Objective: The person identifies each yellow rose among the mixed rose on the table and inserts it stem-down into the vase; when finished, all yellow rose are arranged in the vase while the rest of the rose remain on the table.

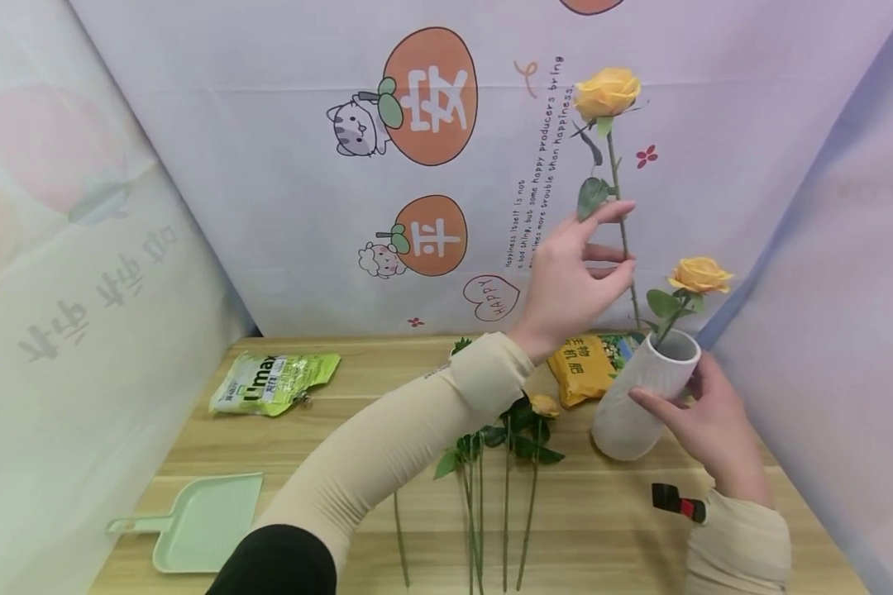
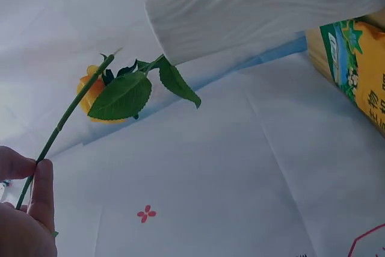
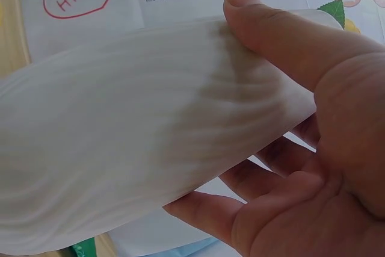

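A yellow rose (image 1: 608, 92) stands upright by its long stem, which my left hand (image 1: 569, 277) pinches between thumb and fingers. Its cut end (image 2: 111, 58) is close to the vase mouth but apart from it in the left wrist view. My right hand (image 1: 718, 426) grips the white ribbed vase (image 1: 640, 405), thumb on the near side and fingers round the far side (image 3: 258, 179). The vase leans to the right, its foot by the tabletop; whether it touches cannot be told. Another yellow rose (image 1: 699, 275) sits in the vase, leaves over the rim.
Several rose stems (image 1: 506, 504) lie on the wooden table (image 1: 342, 463), their blooms partly behind my left arm. An orange packet (image 1: 584, 372) lies behind the vase. At the left are a green-and-white bag (image 1: 271, 383) and a pale green dustpan (image 1: 212, 521). Printed cloth (image 1: 305, 231) hangs behind.
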Motion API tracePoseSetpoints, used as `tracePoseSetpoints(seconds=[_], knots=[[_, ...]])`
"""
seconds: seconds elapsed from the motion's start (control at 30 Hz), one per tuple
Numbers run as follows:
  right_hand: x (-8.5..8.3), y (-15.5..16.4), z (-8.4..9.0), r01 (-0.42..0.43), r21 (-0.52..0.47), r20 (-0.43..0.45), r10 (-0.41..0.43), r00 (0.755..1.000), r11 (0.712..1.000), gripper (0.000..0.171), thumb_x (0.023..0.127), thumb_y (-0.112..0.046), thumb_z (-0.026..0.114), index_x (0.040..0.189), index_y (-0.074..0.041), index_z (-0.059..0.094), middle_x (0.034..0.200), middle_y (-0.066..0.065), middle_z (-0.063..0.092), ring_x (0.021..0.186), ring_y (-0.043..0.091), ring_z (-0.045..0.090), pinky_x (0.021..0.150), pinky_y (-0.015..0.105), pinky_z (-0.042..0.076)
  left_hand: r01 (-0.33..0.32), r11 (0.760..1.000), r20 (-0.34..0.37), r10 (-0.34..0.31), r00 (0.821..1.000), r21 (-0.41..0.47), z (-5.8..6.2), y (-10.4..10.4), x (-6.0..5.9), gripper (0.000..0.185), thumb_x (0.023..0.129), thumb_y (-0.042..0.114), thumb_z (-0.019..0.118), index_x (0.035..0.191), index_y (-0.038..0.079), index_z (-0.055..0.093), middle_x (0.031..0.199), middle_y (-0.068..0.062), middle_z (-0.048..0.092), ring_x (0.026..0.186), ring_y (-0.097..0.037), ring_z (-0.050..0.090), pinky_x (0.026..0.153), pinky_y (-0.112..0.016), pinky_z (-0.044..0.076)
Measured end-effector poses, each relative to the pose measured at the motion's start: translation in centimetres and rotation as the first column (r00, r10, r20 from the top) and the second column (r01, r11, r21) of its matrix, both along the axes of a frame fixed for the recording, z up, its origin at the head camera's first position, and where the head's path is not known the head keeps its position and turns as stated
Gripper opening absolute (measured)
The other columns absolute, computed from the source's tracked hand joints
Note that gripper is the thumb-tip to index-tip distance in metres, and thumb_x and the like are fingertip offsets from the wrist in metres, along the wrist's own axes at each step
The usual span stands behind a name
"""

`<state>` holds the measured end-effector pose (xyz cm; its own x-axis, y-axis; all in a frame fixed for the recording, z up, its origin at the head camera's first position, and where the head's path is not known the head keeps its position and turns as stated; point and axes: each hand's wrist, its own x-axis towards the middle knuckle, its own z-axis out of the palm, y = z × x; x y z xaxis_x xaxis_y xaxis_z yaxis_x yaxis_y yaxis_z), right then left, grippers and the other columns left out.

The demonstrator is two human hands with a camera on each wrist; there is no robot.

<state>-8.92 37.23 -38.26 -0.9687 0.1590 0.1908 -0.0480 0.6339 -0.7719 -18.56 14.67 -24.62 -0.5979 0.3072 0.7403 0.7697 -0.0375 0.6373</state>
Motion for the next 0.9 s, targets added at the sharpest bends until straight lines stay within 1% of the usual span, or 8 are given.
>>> tracePoseSetpoints(seconds=[0.17, 0.23, 0.33, 0.4, 0.5, 0.7, 0.77, 0.9], knots=[[-0.1, 0.1, -0.1, -0.008, -0.013, -0.003, 0.008, 1.0, 1.0, 0.098, 0.093, -0.039, 0.088, 0.165, -0.005, 0.031, 0.155, 0.029, 0.05, 0.138, 0.054, 0.051, 0.099, 0.071, 0.053, -0.012, 1.0, 0.006, 0.012, 1.0, -0.013, -0.8, 2.4, -0.1, 0.055, 0.097, -0.003, 0.076, 0.149, 0.009, 0.061, 0.137, -0.007, 0.058, 0.097, 0.003, 0.071, 0.084, -0.011, 0.058], [-0.2, 0.2, -0.1, -0.01, -0.006, -0.011, 0.01, 1.0, 1.0, 0.096, 0.093, -0.039, 0.088, 0.164, -0.006, 0.033, 0.154, 0.027, 0.051, 0.137, 0.051, 0.052, 0.097, 0.058, 0.06, -0.014, 1.0, -0.007, 0.014, 1.0, -0.023, -1.2, 3.1, -0.1, 0.054, 0.098, -0.002, 0.075, 0.149, 0.009, 0.061, 0.132, -0.009, 0.058, 0.098, 0.003, 0.071, 0.086, -0.01, 0.057], [-0.3, 0.4, -0.1, -0.011, 0.006, -0.024, 0.011, 1.0, 1.0, 0.094, 0.093, -0.038, 0.088, 0.163, -0.006, 0.034, 0.152, 0.025, 0.053, 0.135, 0.049, 0.054, 0.092, 0.045, 0.061, -0.013, 0.999, -0.036, 0.011, 0.999, -0.044, -2.0, 3.9, -0.2, 0.053, 0.098, -0.002, 0.073, 0.149, 0.007, 0.061, 0.127, -0.011, 0.058, 0.099, 0.002, 0.071, 0.088, -0.009, 0.055], [-0.4, 0.7, -0.1, -0.012, 0.011, -0.031, 0.012, 0.999, 1.0, 0.094, 0.093, -0.037, 0.088, 0.163, -0.006, 0.034, 0.152, 0.026, 0.053, 0.134, 0.05, 0.054, 0.09, 0.044, 0.062, -0.016, 0.998, -0.05, 0.013, 0.999, -0.06, -2.5, 4.2, -0.4, 0.053, 0.098, -0.003, 0.073, 0.149, 0.006, 0.06, 0.126, -0.012, 0.059, 0.099, 0.002, 0.071, 0.088, -0.008, 0.054], [-0.5, 0.6, 0.0, -0.015, 0.014, -0.034, 0.016, 0.999, 1.0, 0.094, 0.093, -0.037, 0.088, 0.163, -0.005, 0.033, 0.153, 0.027, 0.052, 0.134, 0.051, 0.054, 0.091, 0.05, 0.061, -0.035, 0.997, -0.065, 0.03, 0.997, -0.074, -3.3, 4.3, -0.6, 0.053, 0.097, -0.005, 0.073, 0.148, 0.006, 0.061, 0.127, -0.013, 0.062, 0.098, 0.001, 0.072, 0.088, -0.008, 0.054], [-0.5, 0.6, 0.0, -0.018, 0.011, -0.03, 0.019, 0.999, 1.0, 0.095, 0.093, -0.038, 0.088, 0.164, -0.006, 0.033, 0.154, 0.026, 0.051, 0.137, 0.051, 0.052, 0.091, 0.051, 0.06, -0.034, 0.996, -0.055, 0.03, 0.998, -0.077, -4.4, 4.7, -1.0, 0.054, 0.096, -0.006, 0.072, 0.148, 0.006, 0.062, 0.139, -0.011, 0.063, 0.096, 0.0, 0.072, 0.086, -0.008, 0.055], [-0.4, 0.7, -0.1, -0.019, 0.007, -0.033, 0.019, 0.999, 1.0, 0.095, 0.093, -0.037, 0.088, 0.164, -0.007, 0.033, 0.155, 0.026, 0.051, 0.137, 0.05, 0.052, 0.091, 0.045, 0.061, -0.026, 0.996, -0.052, 0.022, 0.998, -0.082, -4.8, 4.8, -1.0, 0.053, 0.096, -0.005, 0.072, 0.147, 0.005, 0.062, 0.14, -0.011, 0.063, 0.096, 0.0, 0.073, 0.086, -0.008, 0.055], [-0.4, 0.7, -0.2, -0.021, -0.007, -0.043, 0.02, 0.999, 1.0, 0.095, 0.093, -0.035, 0.089, 0.164, -0.006, 0.034, 0.155, 0.024, 0.052, 0.137, 0.05, 0.052, 0.083, 0.017, 0.054, -0.008, 0.996, -0.046, 0.003, 0.999, -0.094, -5.7, 5.0, -1.0, 0.053, 0.095, -0.006, 0.073, 0.146, 0.005, 0.062, 0.141, -0.01, 0.064, 0.097, -0.002, 0.073, 0.086, -0.009, 0.055]])
